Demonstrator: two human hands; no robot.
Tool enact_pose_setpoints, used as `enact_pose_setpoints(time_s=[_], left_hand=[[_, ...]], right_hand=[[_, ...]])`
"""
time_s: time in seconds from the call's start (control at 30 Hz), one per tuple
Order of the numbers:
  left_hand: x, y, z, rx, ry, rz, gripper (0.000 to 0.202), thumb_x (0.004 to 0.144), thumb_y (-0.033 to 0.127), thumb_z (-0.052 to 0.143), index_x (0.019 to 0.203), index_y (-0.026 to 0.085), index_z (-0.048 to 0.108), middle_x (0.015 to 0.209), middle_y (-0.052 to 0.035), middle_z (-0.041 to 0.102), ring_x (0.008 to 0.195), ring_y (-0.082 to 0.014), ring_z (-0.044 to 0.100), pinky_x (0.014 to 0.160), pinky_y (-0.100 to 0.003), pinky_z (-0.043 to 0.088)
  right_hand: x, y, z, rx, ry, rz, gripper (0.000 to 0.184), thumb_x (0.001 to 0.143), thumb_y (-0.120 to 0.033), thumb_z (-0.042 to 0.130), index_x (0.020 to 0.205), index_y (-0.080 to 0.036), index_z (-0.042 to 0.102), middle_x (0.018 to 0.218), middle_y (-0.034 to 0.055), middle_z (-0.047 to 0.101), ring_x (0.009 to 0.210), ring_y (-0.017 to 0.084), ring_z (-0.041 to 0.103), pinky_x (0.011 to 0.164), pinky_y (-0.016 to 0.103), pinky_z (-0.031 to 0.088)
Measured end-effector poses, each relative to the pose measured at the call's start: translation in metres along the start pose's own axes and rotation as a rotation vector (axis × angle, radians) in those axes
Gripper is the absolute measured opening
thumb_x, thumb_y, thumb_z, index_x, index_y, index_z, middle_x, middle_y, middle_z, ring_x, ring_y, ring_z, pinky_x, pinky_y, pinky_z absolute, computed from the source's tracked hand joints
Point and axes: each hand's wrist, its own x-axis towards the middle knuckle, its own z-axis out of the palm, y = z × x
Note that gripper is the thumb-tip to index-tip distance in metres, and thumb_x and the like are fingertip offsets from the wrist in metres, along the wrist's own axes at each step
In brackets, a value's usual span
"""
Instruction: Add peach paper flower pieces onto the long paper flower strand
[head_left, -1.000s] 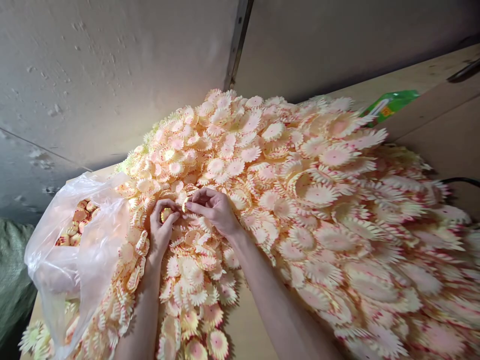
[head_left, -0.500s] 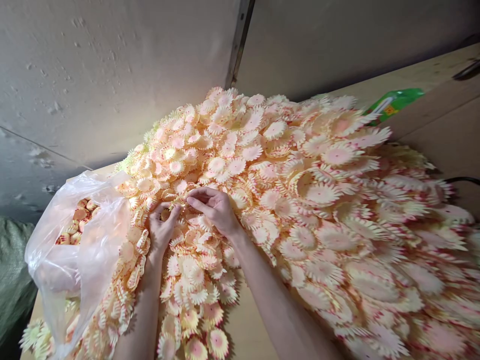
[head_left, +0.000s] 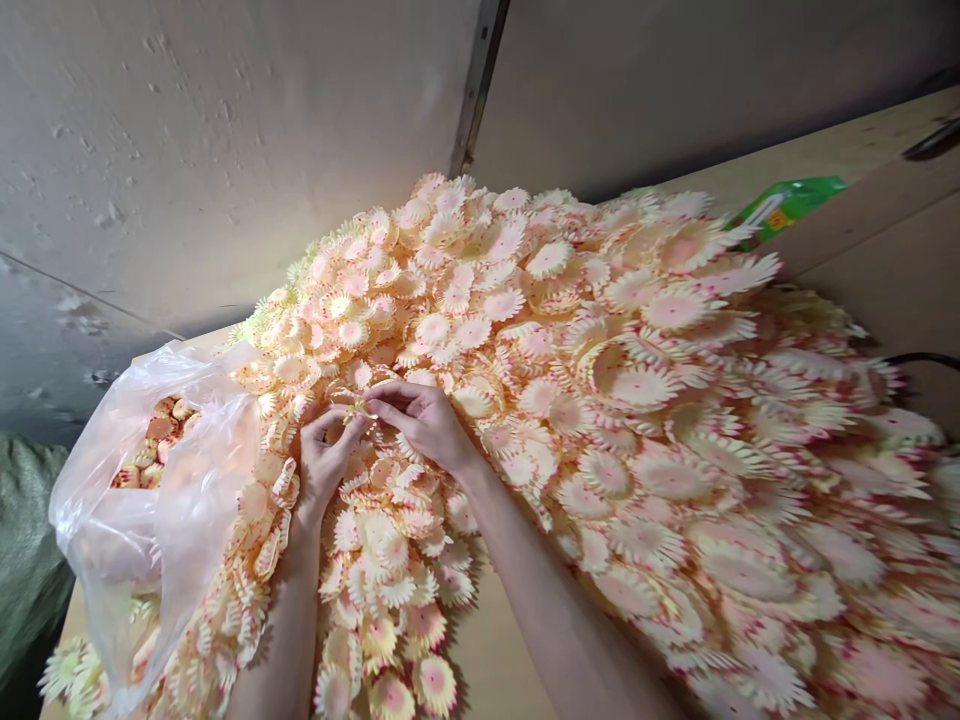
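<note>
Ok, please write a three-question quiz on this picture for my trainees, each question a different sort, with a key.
1. True or false: the plastic bag is nearer the left hand than the right hand.
2. The packet at the upper right is mainly: a) blue b) green c) red.
3. Fill in: the heap on the table is of pale ____-shaped pieces.

Key: 1 true; 2 b; 3 flower.

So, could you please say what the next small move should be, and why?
Perhaps the right hand should gently curl the small fringed petal piece inward: that hand's fingers seem to touch one edge, while the left hand appears to pinch the piece.
</note>
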Motion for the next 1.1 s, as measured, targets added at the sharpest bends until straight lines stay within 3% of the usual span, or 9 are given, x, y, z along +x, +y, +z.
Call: enact_pose_setpoints(time_s=[0.2,0.47,0.6,0.73,0.83,0.93,1.1], left_hand=[[0.0010,-0.0042,0.0001,0.014,0.069,-0.042,0.025,0.068,0.032,0.080,0.086,0.017,0.073,0.087,-0.0041,0.073,0.081,-0.0159,0.065,0.082,-0.026,0.051],[-0.0001,-0.0009,0.0027,-0.013,0.106,-0.055,0.027,0.071,0.041,0.076,0.074,0.014,0.073,0.072,-0.0033,0.069,0.067,-0.0139,0.061,0.068,-0.024,0.052],[-0.0002,-0.0031,0.0001,-0.018,0.034,-0.079,0.033,0.072,0.047,0.074,0.074,0.014,0.072,0.069,-0.0028,0.067,0.062,-0.0128,0.058,0.058,-0.022,0.050],[0.0011,-0.0068,-0.0032,0.029,-0.094,-0.118,0.028,0.072,0.042,0.075,0.073,0.014,0.072,0.070,-0.0022,0.068,0.064,-0.0126,0.060,0.064,-0.022,0.050],[0.0011,-0.0039,-0.0010,0.039,-0.025,-0.118,0.024,0.073,0.038,0.075,0.076,0.015,0.070,0.075,-0.0016,0.068,0.071,-0.0131,0.061,0.072,-0.024,0.050],[0.0009,-0.0002,0.0025,-0.005,0.063,-0.081,0.027,0.072,0.034,0.077,0.084,0.017,0.061,0.075,0.0021,0.061,0.070,-0.0112,0.057,0.067,-0.023,0.047],[0.0022,-0.0005,0.0025,-0.024,0.074,-0.057,0.031,0.074,0.034,0.075,0.071,0.018,0.048,0.068,0.0041,0.052,0.064,-0.0084,0.050,0.066,-0.020,0.043]], right_hand=[[-0.0007,0.0005,0.0001,0.066,0.061,0.017,0.024,0.063,-0.035,0.084,0.078,-0.020,0.073,0.077,0.0026,0.073,0.071,0.016,0.067,0.069,0.030,0.056],[-0.0016,-0.0071,-0.0010,0.003,-0.018,-0.027,0.022,0.072,-0.040,0.078,0.082,-0.021,0.074,0.080,0.0025,0.072,0.078,0.017,0.066,0.075,0.030,0.054],[-0.0023,-0.0075,0.0001,0.000,-0.044,-0.014,0.022,0.070,-0.040,0.080,0.081,-0.021,0.074,0.080,0.0024,0.072,0.076,0.016,0.065,0.073,0.030,0.053],[-0.0021,-0.0030,-0.0005,0.009,-0.068,0.017,0.023,0.065,-0.035,0.084,0.081,-0.021,0.075,0.078,0.0015,0.071,0.071,0.015,0.065,0.068,0.029,0.053],[-0.0005,0.0009,-0.0022,0.005,0.008,-0.005,0.020,0.067,-0.037,0.082,0.076,-0.021,0.075,0.076,0.0021,0.072,0.071,0.016,0.066,0.071,0.031,0.054],[0.0003,0.0016,-0.0033,0.033,0.076,0.003,0.021,0.065,-0.036,0.083,0.075,-0.021,0.075,0.075,0.0019,0.073,0.070,0.017,0.066,0.072,0.032,0.055],[-0.0017,-0.0034,-0.0020,0.071,0.025,0.028,0.018,0.067,-0.034,0.083,0.077,-0.021,0.075,0.075,0.0007,0.072,0.070,0.015,0.065,0.071,0.030,0.054]])
